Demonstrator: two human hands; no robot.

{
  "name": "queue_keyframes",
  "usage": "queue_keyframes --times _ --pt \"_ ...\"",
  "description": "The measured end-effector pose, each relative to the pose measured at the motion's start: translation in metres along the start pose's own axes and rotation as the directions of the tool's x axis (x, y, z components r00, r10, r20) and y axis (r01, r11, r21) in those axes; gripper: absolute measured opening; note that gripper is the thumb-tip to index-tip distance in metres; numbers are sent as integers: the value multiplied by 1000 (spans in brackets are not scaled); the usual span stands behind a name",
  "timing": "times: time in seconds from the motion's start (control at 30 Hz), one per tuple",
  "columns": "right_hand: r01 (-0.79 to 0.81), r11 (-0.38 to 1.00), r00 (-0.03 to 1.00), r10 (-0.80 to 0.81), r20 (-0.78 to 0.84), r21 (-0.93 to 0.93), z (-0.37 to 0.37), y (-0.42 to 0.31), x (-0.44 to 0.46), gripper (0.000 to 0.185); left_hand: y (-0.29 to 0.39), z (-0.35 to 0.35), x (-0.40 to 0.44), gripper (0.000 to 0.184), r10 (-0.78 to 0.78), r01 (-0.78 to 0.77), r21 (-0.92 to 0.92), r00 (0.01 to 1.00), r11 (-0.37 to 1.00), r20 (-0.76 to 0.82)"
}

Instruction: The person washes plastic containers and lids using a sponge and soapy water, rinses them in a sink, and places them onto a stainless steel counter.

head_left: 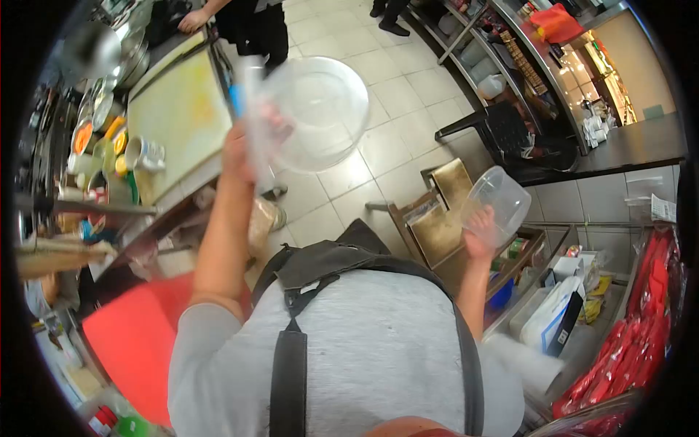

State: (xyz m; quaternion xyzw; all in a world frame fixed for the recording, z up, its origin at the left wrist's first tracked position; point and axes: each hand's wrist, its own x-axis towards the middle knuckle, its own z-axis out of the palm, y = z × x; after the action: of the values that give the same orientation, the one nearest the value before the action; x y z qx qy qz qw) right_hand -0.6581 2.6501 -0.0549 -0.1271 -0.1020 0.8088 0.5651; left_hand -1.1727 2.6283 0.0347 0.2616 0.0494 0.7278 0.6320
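A large clear round plastic container or lid [328, 102] is in my left hand [238, 154], whose fingers are closed at its blurred left side. Another clear upright edge shows beside that hand, too smeared to make out. On the right, my right hand [480, 229] holds a smaller clear round tub [510, 200], its fingers visible through and against the plastic. The two hands are well apart, both raised over the tiled floor [349, 182].
At the left are a worn cutting board [182, 109] and a cup [145, 154] among jars. A person's hand [193, 20] rests near the board. A black chair [506, 127], open drawer [546, 306], red plastic packages [641, 313] and red surface [138, 328] surround me.
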Motion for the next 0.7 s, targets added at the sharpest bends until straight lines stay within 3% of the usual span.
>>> queue_keyframes --times 0.07,0.13,0.17,0.23,0.27,0.3,0.33,0.37,0.4,0.47,0.53,0.57,0.6,0.63,0.67,0.7 --pt "164 986 950 -166 -263 -27 -39 -33 12 13 -21 -30 59 29 -174 157 -80 934 984 -313" --pt "283 948 842 -318 -436 -145 -20 -44 31 16 -33 -46 117 28 -260 232 -137 933 963 -250" --pt "292 945 840 -326 -434 -145 -36 -55 46 16 -38 -53 145 28 -333 296 -195 921 935 -201" --pt "194 956 980 -178 -89 220 -69 -85 78 17 -40 -69 191 29 -337 300 -206 925 931 -177" --pt "362 908 880 -257 -399 213 -43 -84 114 28 -37 -79 217 28 -348 310 -209 921 927 -177" --pt "350 910 890 -248 -384 223 -31 -88 160 28 -32 -87 248 28 -352 316 -205 920 926 -171" --pt "406 911 738 -373 -563 -72 -21 -89 202 20 -29 -93 272 26 -330 274 -219 900 936 -284" --pt "373 851 531 -522 -667 -370 -15 -87 237 20 -24 -98 293 26 -326 274 -209 901 939 -285" --pt "375 852 539 -520 -663 -365 -17 -84 282 20 -17 -106 314 27 -336 317 -113 871 942 -358" --pt "303 916 767 -398 -503 -263 -10 -72 384 19 -2 -153 351 27 -324 387 34 815 922 -479" --pt "184 928 917 -281 -284 -324 30 -47 477 18 10 -174 383 25 -226 324 91 809 942 -543" --pt "188 926 924 -280 -260 -328 50 -30 526 18 15 -184 394 23 -140 280 136 775 950 -616" --pt "242 733 883 -438 -170 -635 68 -11 572 19 22 -195 405 23 -121 277 148 756 949 -644" --pt "268 442 830 -557 -28 -856 79 1 613 20 29 -209 417 23 -102 276 158 735 948 -671" --pt "282 437 832 -554 -9 -854 79 10 652 20 36 -230 427 23 -89 258 162 744 952 -663" --pt "230 126 855 -500 138 -965 68 21 693 22 44 -259 436 22 -83 296 185 705 937 -704"
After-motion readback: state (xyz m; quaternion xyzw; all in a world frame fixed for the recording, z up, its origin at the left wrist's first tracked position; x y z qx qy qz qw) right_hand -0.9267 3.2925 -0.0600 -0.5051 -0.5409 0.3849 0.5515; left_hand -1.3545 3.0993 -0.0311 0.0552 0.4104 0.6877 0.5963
